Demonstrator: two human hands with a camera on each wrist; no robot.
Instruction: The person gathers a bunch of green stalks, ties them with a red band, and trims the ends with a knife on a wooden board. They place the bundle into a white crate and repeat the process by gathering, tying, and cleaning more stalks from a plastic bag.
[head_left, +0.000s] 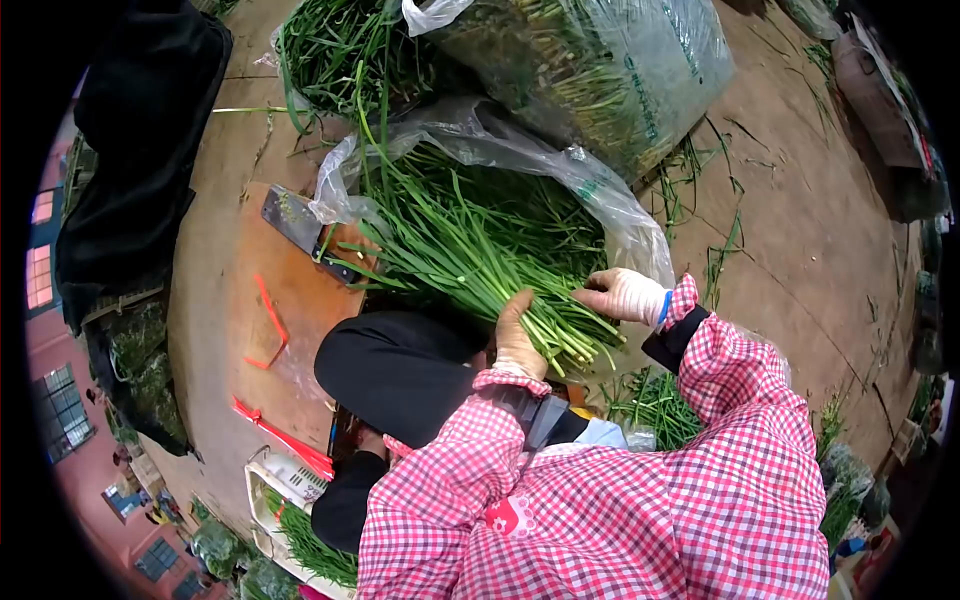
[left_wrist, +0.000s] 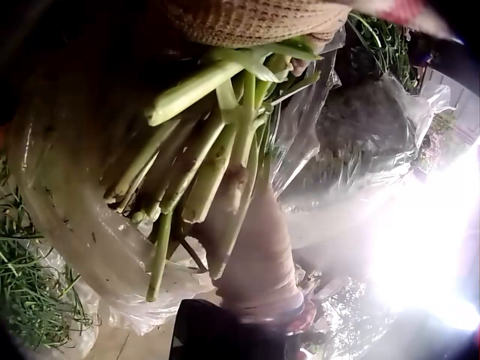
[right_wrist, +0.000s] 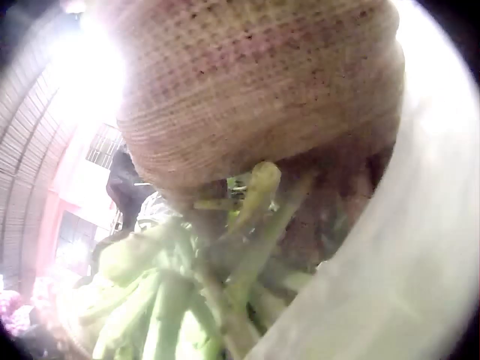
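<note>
A bunch of chives (head_left: 480, 250), long green leaves with pale cut stalk ends, lies slantwise before the person. My left hand (head_left: 517, 338) grips it near the stalk ends, thumb over the top. The right hand (head_left: 630, 297), wrapped in a pale knitted covering, has its curled thumb and fingers pinching stalks at the bunch's right side. Uneven stalk ends (left_wrist: 210, 172) stick out below the left hand in the left wrist view. In the right wrist view, stalks (right_wrist: 240, 277) emerge beneath the covered hand. Behind the bunch, an opened plastic bag (head_left: 640, 235) holds more greens.
A broad-bladed knife (head_left: 295, 222) lies on the orange-brown board (head_left: 240, 300) to the left. Red ties (head_left: 285, 440) lie near a white basket (head_left: 262, 510) holding greens. A full plastic bag (head_left: 680, 70) of stalks stands behind. Loose greens (head_left: 660, 405) lie at the right.
</note>
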